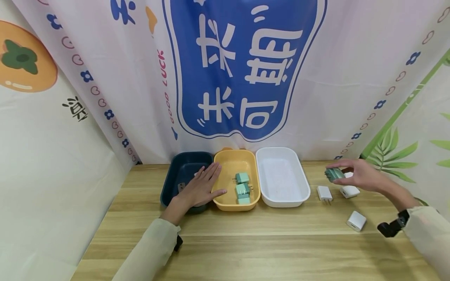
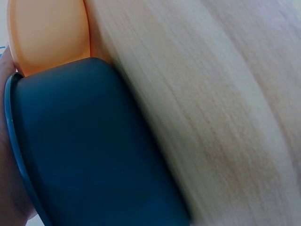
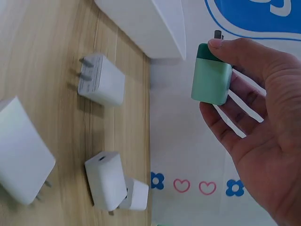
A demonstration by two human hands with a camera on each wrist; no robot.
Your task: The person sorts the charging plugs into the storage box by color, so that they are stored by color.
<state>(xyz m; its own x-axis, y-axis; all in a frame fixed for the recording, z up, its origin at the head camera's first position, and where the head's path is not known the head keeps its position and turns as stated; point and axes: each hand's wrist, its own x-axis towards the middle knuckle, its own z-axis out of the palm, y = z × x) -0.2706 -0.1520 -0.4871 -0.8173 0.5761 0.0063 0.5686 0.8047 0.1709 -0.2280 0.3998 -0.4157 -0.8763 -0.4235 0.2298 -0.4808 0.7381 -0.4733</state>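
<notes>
My right hand [image 1: 362, 174] pinches a green plug-in charger [image 3: 211, 80] between thumb and fingers, held above the right side of the table. Its metal prongs point away from the palm. Below it lie several white chargers, one [image 1: 324, 194] with its prongs toward me. My left hand [image 1: 200, 186] lies with straight fingers across the adjoining rims of a dark blue tray [image 1: 188, 160] and a yellow tray [image 1: 228, 166]. Several green chargers [image 1: 242, 189] sit in the yellow tray. A small metallic item [image 1: 181, 186] shows in the blue tray, partly behind the left hand.
A white tray [image 1: 281, 175] stands right of the yellow one, with no items inside. Another white charger [image 1: 356, 221] lies nearer the front of the wooden table [image 1: 267, 242]. A printed curtain [image 1: 316, 117] hangs directly behind the trays.
</notes>
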